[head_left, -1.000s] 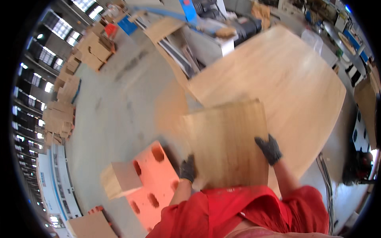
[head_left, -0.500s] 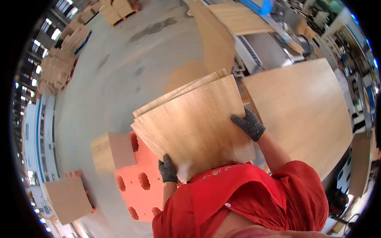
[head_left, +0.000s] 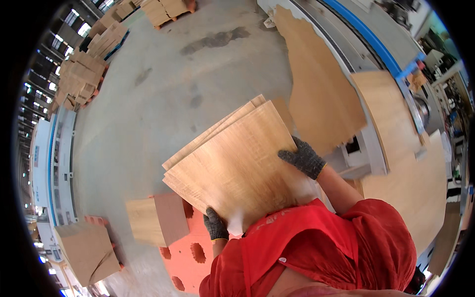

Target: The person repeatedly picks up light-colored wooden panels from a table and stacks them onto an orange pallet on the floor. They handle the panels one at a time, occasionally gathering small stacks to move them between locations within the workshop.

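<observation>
Right hand [head_left: 303, 158] grips right edge of wood-grain boards [head_left: 235, 163], frame centre; left hand [head_left: 215, 225] grips lower-left edge. Opposed holds, near edge seemingly against red apron [head_left: 302, 225], likely stop fanned stack sliding.

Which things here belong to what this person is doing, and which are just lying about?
In the job:
Wood panels, loosely stacked
Left hand, gloved, holding their lower-left edge
Right hand, gloved, holding their right edge

Apparently just lying about:
Ragged brown sheet
Cardboard boxes, far left
Orange slab with holes, untouched; role unclear
</observation>
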{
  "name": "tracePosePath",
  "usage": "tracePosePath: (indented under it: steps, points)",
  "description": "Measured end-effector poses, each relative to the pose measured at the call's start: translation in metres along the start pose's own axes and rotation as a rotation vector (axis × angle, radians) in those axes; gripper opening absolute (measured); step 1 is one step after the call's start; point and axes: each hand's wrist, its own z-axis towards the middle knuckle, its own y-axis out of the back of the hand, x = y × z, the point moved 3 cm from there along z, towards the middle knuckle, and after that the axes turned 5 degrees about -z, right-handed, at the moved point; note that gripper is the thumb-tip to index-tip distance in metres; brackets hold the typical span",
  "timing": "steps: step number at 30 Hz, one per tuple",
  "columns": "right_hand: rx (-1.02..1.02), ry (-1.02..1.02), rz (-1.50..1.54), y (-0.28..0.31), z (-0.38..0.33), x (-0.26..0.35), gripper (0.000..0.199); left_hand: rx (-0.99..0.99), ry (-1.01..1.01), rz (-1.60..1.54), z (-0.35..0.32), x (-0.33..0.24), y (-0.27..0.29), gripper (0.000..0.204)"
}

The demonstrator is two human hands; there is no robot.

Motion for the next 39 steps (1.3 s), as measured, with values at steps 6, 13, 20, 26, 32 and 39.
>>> tracePosePath:
  steps: [6, 13, 20, 26, 32, 39]
  points:
    - [0.131, 0.062, 0.150, 0.058, 0.144, 0.045, 0.070, -0.063, -0.006, 0.109, 0.081, -0.004, -0.111, 0.053]
    - [0.111, -0.013, 0.024, 0.054, 0.236, 0.053, 0.070, -0.046, -0.033, 0.078, 0.152, -0.022, -0.126, 0.052]
    - [0.045, 0.055, 0.165, 0.039, 0.346, 0.063, 0.069, -0.071, -0.038, 0.149, 0.264, -0.086, -0.174, 0.060]
    - [-0.035, -0.030, 0.218, 0.068, 0.447, 0.089, 0.062, -0.025, -0.088, 0.179, 0.368, -0.125, -0.268, 0.055]
    - [-0.115, 0.064, 0.166, 0.101, 0.558, 0.127, 0.054, 0.025, 0.058, 0.307, 0.472, -0.150, -0.337, 0.061]
    - [-0.054, 0.008, 0.176, 0.127, 0.694, 0.134, 0.059, -0.016, 0.012, 0.375, 0.571, -0.172, -0.425, 0.060]
